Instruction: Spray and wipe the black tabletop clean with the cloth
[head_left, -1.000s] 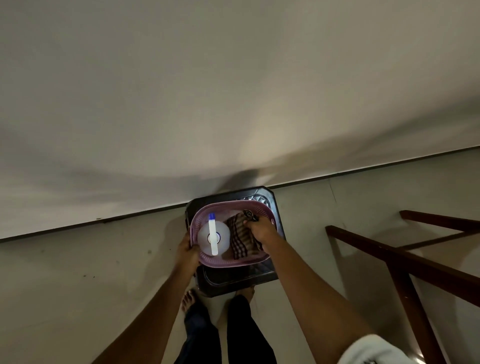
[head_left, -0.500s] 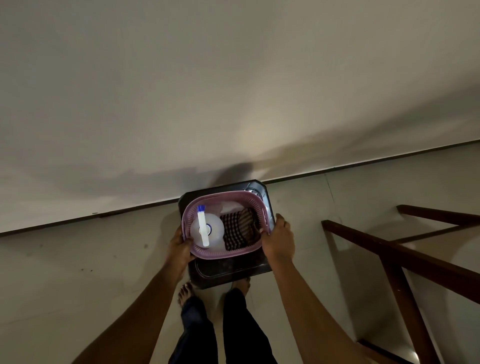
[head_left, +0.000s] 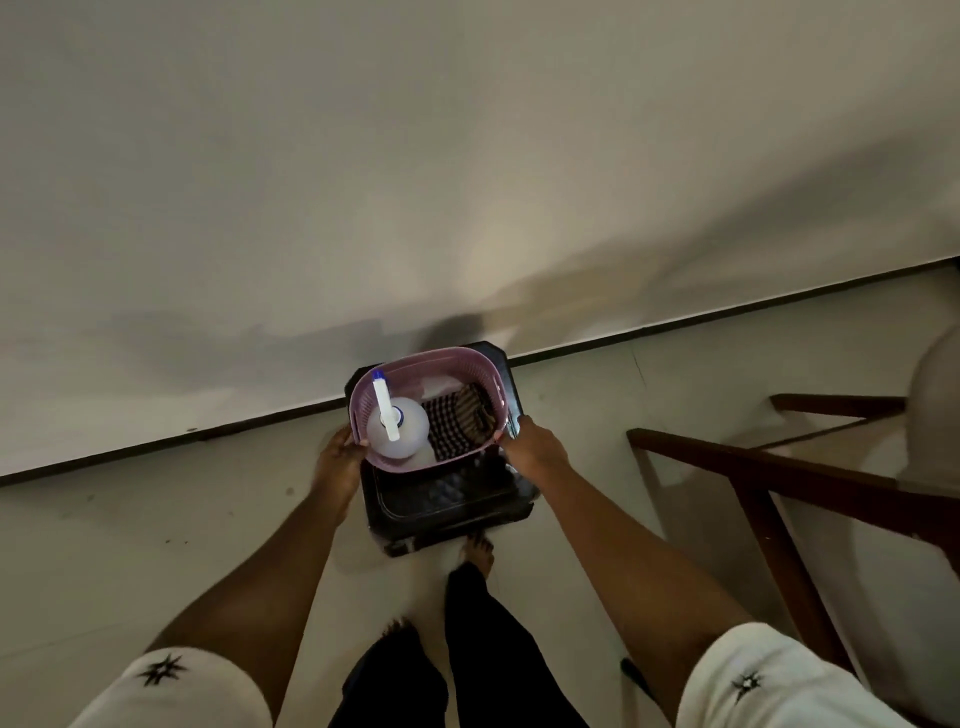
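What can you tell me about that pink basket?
The pink basket is a rounded, lilac-pink plastic tub with slotted walls and a smooth rim, upright over the far part of the black table; resting or lifted, I cannot tell. A pale spray bottle stands inside at left, a checked cloth lies at right. The left hand grips its left rim, the right hand its right.

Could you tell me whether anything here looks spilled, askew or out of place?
Nothing looks spilled or damaged. The pink basket, with the spray bottle and checked cloth inside, covers the far part of the black tabletop to be wiped; the left hand and right hand grip its sides.
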